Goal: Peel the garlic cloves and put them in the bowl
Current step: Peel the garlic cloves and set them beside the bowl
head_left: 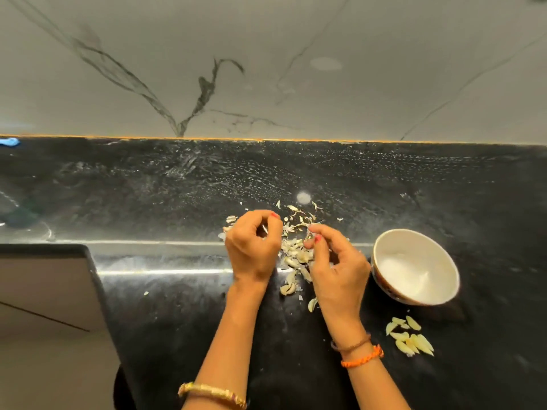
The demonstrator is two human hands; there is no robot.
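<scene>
A pile of garlic skins and unpeeled cloves (296,254) lies on the black counter (177,321) between my hands. My left hand (253,247) is curled over the pile's left side and grips a small pale garlic clove, of which only a sliver shows between the fingers. My right hand (336,264) pinches a pale bit of garlic skin between thumb and forefinger above the pile. The white bowl (381,247) stands to the right of my right hand, tilted and with nothing inside. Several peeled cloves (410,337) lie on the counter in front of the bowl.
A marble-patterned wall (266,69) rises behind the counter. The counter ends at the lower left, where a grey surface (44,291) sits below it. A blue object (9,142) shows at the far left edge. Loose skin flakes (296,210) are scattered behind the pile.
</scene>
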